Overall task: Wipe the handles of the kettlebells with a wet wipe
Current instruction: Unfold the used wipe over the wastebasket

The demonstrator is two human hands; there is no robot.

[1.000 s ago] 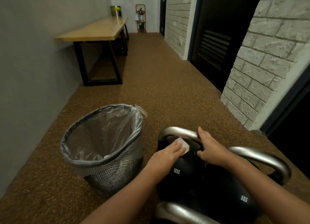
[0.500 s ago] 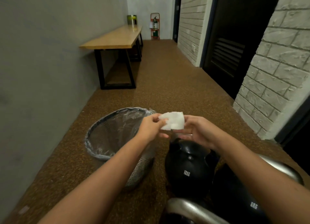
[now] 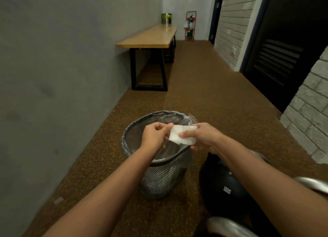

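Observation:
A white wet wipe (image 3: 182, 135) is held between both hands above the rim of a mesh waste bin (image 3: 159, 180). My left hand (image 3: 155, 136) pinches its left edge and my right hand (image 3: 202, 136) pinches its right side. Below my right forearm stands a black kettlebell (image 3: 223, 185) with white weight lettering; its handle is hidden by my arm. A steel handle (image 3: 312, 183) of a second kettlebell shows at the right edge, and another steel handle (image 3: 229, 227) at the bottom.
The bin has a clear plastic liner and stands on brown carpet left of the kettlebells. A grey wall runs along the left. A wooden bench (image 3: 149, 38) with black legs stands farther back. Brick wall and dark doors line the right side.
Both hands left the kettlebell handle, lifted the wipe and brought it over the bin. The view swung left, so the kettlebells now sit lower right.

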